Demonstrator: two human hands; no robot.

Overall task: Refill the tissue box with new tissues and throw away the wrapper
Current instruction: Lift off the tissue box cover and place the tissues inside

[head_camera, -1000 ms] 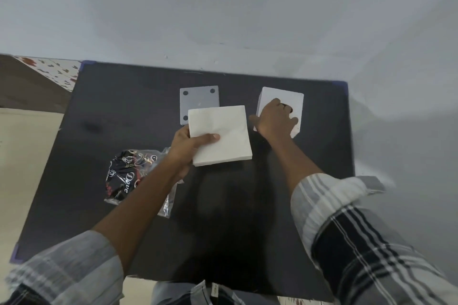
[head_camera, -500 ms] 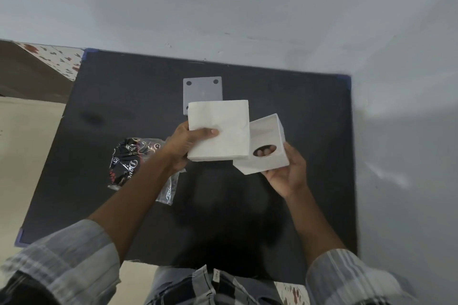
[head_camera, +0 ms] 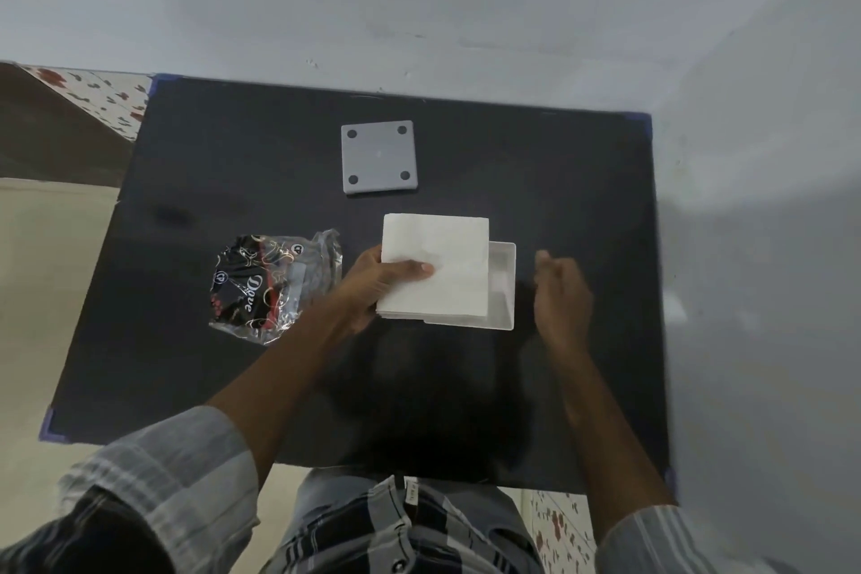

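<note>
My left hand (head_camera: 372,289) grips the white tissues (head_camera: 435,266) over the open box (head_camera: 503,289); right hand (head_camera: 561,294) loose, empty, clear counter (head_camera: 582,200) beside.

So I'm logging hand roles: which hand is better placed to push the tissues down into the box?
Left. The left hand already grips the tissue stack over the open white box. The right hand is empty, beside the box.

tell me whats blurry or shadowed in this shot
Head view: the right hand is motion-blurred, while the left hand and tissue stack stay fairly sharp; a soft shadow darkens the black table near the person; wide-angle distortion bends its edges.
</note>
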